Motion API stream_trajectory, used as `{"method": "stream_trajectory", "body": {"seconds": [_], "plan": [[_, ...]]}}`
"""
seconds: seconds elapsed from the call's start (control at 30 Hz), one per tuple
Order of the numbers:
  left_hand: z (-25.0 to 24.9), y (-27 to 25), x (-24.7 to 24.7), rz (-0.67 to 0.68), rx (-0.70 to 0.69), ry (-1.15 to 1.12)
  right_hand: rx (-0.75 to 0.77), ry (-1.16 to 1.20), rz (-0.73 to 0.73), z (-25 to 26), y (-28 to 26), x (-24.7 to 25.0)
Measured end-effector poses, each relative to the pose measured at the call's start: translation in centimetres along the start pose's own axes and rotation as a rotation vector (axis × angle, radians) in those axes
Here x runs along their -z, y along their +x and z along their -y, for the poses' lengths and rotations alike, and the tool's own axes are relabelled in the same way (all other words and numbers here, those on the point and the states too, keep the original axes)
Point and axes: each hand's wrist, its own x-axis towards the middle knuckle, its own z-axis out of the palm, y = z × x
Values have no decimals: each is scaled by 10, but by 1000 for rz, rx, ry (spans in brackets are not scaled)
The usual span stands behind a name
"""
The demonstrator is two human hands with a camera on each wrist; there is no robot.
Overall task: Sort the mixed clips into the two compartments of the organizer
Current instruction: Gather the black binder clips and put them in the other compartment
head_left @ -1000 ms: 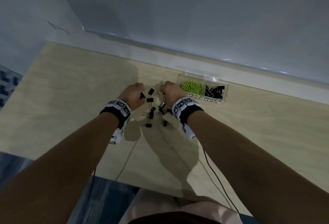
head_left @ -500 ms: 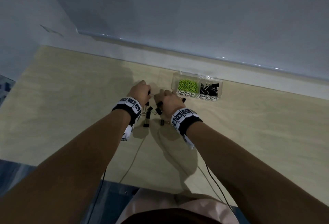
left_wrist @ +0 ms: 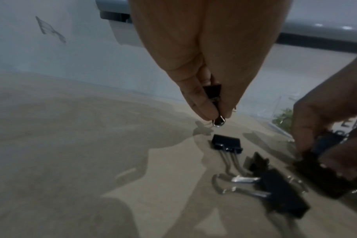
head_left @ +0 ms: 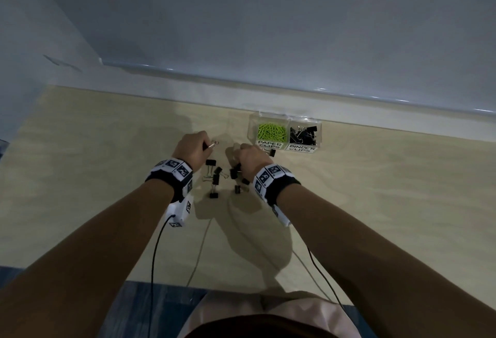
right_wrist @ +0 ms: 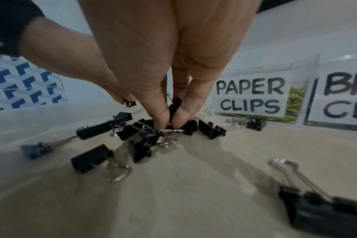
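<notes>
A clear two-compartment organizer (head_left: 285,117) stands at the back of the table, green paper clips (head_left: 272,131) on its left side and black binder clips (head_left: 303,135) on its right. Several black binder clips (head_left: 214,176) lie loose on the table between my hands. My left hand (head_left: 197,147) pinches a small black binder clip (left_wrist: 212,92) just above the table, its wire handle pointing down. My right hand (head_left: 248,156) pinches another binder clip (right_wrist: 174,104) in the middle of the pile (right_wrist: 145,133), fingertips down among the clips.
The beige table (head_left: 107,163) meets a pale wall ledge (head_left: 375,112) at the back. One binder clip (right_wrist: 320,207) lies apart near my right wrist, another (right_wrist: 255,124) against the paper clips compartment. Cables (head_left: 154,251) trail from both wristbands toward the table's front edge.
My left hand has lifted a binder clip and drawn it left of the pile. My right hand stays over the pile, pinching among the clips. The head view has shifted slightly.
</notes>
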Motion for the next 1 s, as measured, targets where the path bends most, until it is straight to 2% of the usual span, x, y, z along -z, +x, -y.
{"method": "stream_trajectory", "body": {"seconds": [0.13, 0.37, 0.53, 0.63, 0.77, 0.87, 1.0], "plan": [[-14, 0, 1, -13, -42, -85, 61, -37, -42, 0, -6, -1], [-34, 3, 1, -9, -111, -106, 155, -136, -20, 0, -5, -3], [-76, 19, 2, -21, -175, -187, 77, 12, 19, -13, -9, -13], [-123, 39, -3, 47, -238, -177, 12, 71, 56, -23, -17, -22], [-183, 59, -26, 162, -338, -126, -41, 217, -14, -41, -35, -41], [-200, 67, -43, 234, -354, -37, -43, 263, -51, -57, -52, -50], [-179, 63, -37, 155, -307, -81, -70, 389, -234, -82, -73, -41]]}}
